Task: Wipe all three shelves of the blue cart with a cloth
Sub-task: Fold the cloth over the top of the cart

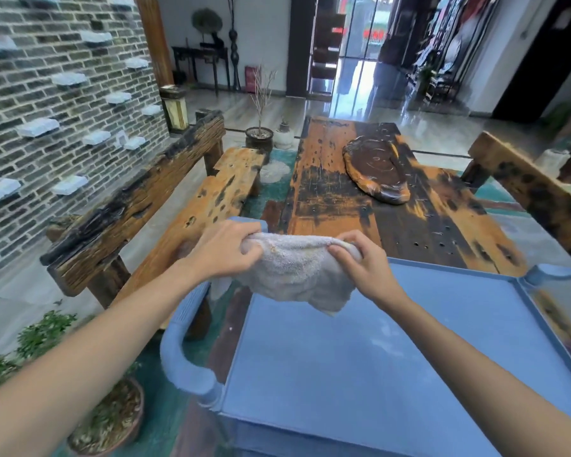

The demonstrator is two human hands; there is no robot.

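Observation:
A pale grey terry cloth (294, 272) hangs stretched between both hands, above the far left corner of the blue cart's top shelf (393, 357). My left hand (225, 252) pinches the cloth's left end. My right hand (360, 262) pinches its right end. The cloth's lower corner dangles just above the shelf surface. The cart's curved blue handle (182, 341) runs along the left side. The two lower shelves are hidden under the top one.
A long weathered wooden table (343, 192) with a dark carved tray (374, 166) stands right behind the cart. A wooden bench (192, 206) sits to the left, another bench (524, 183) to the right. Potted plants (106, 417) stand on the floor at lower left.

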